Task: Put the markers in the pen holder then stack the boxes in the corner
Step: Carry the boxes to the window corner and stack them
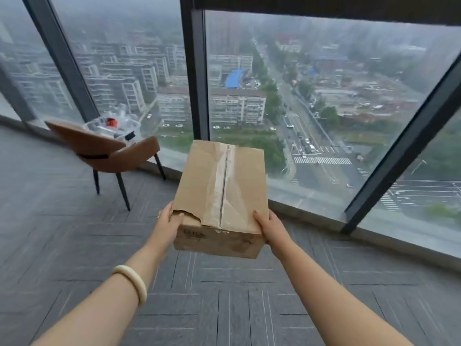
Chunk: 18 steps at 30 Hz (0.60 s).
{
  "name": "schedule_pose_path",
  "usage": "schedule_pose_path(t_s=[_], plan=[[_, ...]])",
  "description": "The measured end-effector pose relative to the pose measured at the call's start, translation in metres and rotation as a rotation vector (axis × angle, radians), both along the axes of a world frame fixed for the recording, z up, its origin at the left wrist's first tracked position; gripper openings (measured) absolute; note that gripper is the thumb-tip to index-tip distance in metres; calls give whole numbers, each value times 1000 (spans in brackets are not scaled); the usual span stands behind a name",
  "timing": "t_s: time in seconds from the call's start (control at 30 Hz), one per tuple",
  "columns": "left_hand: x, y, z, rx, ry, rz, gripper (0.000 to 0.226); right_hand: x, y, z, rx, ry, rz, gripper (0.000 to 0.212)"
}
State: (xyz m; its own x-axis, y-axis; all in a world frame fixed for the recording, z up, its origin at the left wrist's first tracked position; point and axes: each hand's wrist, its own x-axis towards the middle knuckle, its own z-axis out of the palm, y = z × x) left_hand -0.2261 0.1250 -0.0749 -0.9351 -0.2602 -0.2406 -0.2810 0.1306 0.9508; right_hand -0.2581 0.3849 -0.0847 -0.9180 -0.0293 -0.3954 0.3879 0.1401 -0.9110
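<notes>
A brown cardboard box (219, 191) with a taped seam and a torn near-left corner is held out in front of me, above the grey floor. My left hand (168, 222) grips its near-left corner, thumb on the torn flap. My right hand (270, 227) holds its near-right corner. The box is tilted a little, with its far end towards the window. No markers or pen holder can be seen.
A brown chair (104, 152) on dark legs stands at the left by the glass, with a clear plastic bundle (113, 126) on its seat. Floor-to-ceiling windows with dark frames (197, 76) meet at a corner ahead. Grey carpet tiles (224, 308) cover the floor.
</notes>
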Motion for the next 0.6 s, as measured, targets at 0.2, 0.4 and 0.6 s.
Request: schedule_pose_path(t_s=[0.2, 0.4, 0.6], plan=[[-20, 143, 31, 149, 2, -229, 45, 49, 138, 35, -34, 37, -260, 39], [-46, 313, 45, 157, -36, -479, 41, 83, 295, 38, -66, 56, -510, 46], [-74, 507, 54, 209, -50, -640, 41, 104, 463, 47, -41, 90, -712, 46]])
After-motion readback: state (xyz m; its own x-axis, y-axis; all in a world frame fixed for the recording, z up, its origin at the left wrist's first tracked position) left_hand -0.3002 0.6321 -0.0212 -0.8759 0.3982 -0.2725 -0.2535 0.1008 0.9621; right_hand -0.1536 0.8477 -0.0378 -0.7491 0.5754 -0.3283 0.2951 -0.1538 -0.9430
